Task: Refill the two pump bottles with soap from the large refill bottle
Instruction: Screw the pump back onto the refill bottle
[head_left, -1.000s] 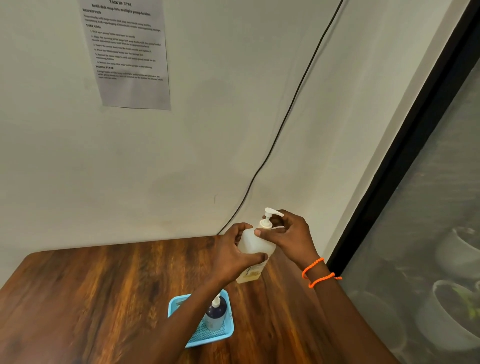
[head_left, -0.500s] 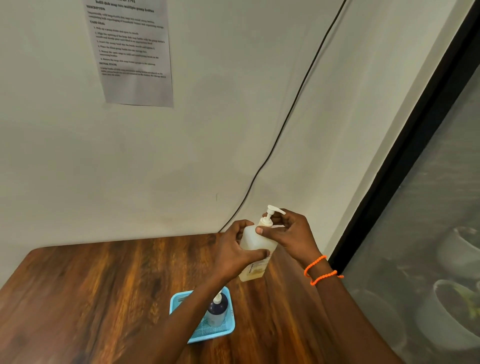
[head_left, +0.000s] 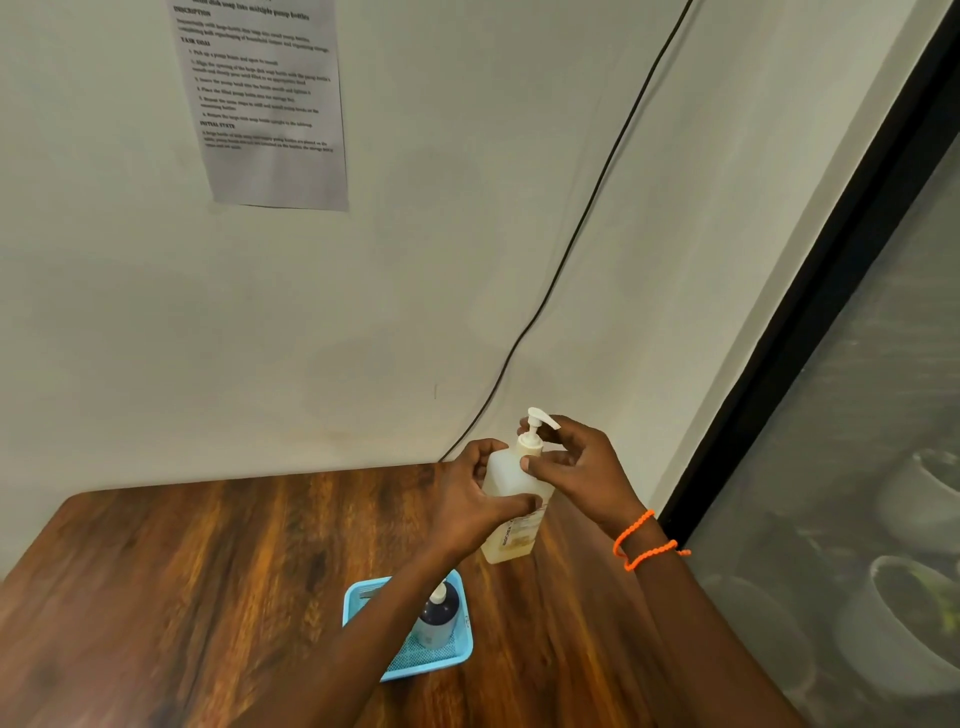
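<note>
Above the far right part of the wooden worktop (head_left: 182, 571), a translucent pump bottle (head_left: 511, 486) is held clear of the surface, tilted slightly, with pale yellowish liquid showing near its base and a label on its lower half. The left hand (head_left: 475, 501) wraps the body of this bottle, its grip clamped around the middle with the thumb across the front. The right hand (head_left: 576, 467) has its grip closed on the white pump head (head_left: 535, 431) at the neck, thumb in front of the collar and fingers curled behind the nozzle. An orange beaded bracelet (head_left: 644, 543) sits on the right wrist. Nearer the person, a blue mesh basket (head_left: 460, 654) rests on the worktop, and a second pump bottle (head_left: 439, 616), dark with a white pump, stands upright in it, partly hidden by the left forearm. A printed sheet (head_left: 270, 104) hangs on the pale wall behind, and a black cable (head_left: 582, 228) runs down the wall to the worktop's back edge.
</note>
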